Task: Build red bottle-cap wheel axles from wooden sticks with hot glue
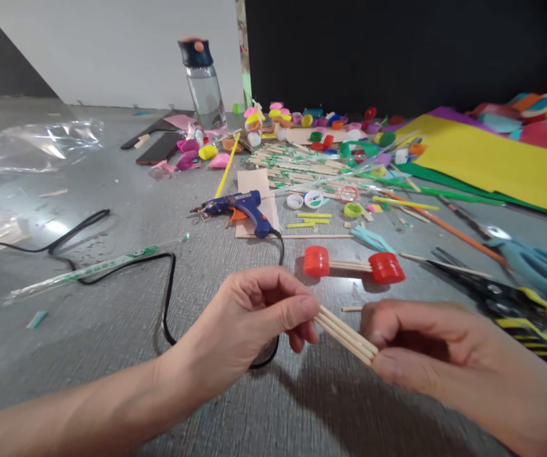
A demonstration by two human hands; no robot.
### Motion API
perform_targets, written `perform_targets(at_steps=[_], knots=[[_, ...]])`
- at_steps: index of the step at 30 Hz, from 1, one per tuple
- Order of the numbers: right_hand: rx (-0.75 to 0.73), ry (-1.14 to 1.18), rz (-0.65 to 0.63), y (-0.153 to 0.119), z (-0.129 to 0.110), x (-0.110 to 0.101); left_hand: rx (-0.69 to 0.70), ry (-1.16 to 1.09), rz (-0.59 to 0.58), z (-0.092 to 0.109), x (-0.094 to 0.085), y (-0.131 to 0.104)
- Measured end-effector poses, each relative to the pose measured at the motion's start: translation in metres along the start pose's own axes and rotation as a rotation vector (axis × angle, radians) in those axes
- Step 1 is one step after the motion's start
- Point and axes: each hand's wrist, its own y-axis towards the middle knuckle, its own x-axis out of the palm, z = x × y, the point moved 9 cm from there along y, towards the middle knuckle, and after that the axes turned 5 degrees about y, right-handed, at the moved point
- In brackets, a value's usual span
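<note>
A small bundle of short wooden sticks (344, 333) slants between my two hands above the table. My left hand (273, 308) pinches its upper left end between thumb and fingers. At the lower right end, the thumb and fingers of my right hand (426, 355) close on the same bundle. Just beyond my hands lies a dumbbell-shaped piece (349, 265), with red bottle caps at both ends of short sticks. Another stick (351, 309) pokes out beside my right hand, partly hidden. Farther back, a blue glue gun (249, 206) rests on its side with an orange trigger.
Black scissors (473, 289) and blue-handled scissors (535, 254) lie at the right. Wrapped sticks (297, 165) and colourful caps spread across the back, near yellow sheets (497, 155). A water bottle (205, 89) stands behind. The glue gun's black cord (171, 292) loops at left.
</note>
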Motion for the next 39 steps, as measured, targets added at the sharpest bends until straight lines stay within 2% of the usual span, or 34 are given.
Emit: perform_targets(at_steps=[7,13,19,24,29,34,39], knots=[[0.118,0.233,-0.061,0.001,0.005,0.010,-0.008,-0.014,-0.027,-0.005,0.002,-0.001],[0.145,0.273,-0.070,0.000,0.003,0.015,-0.033,0.025,-0.017,-0.007,0.003,-0.002],[0.137,0.196,-0.058,0.001,0.004,0.011,-0.008,0.067,0.005,-0.007,0.001,-0.003],[0.079,0.069,-0.040,0.002,0.008,-0.002,0.061,0.153,0.068,0.001,-0.003,-0.002],[0.012,-0.069,-0.009,0.005,0.001,-0.006,0.112,0.203,0.139,0.007,-0.007,-0.002],[-0.042,-0.115,0.047,0.008,-0.008,-0.006,0.071,0.167,0.068,0.003,-0.004,0.000],[-0.020,-0.136,0.056,0.006,-0.011,-0.009,0.059,0.133,0.002,0.003,-0.001,0.000]])
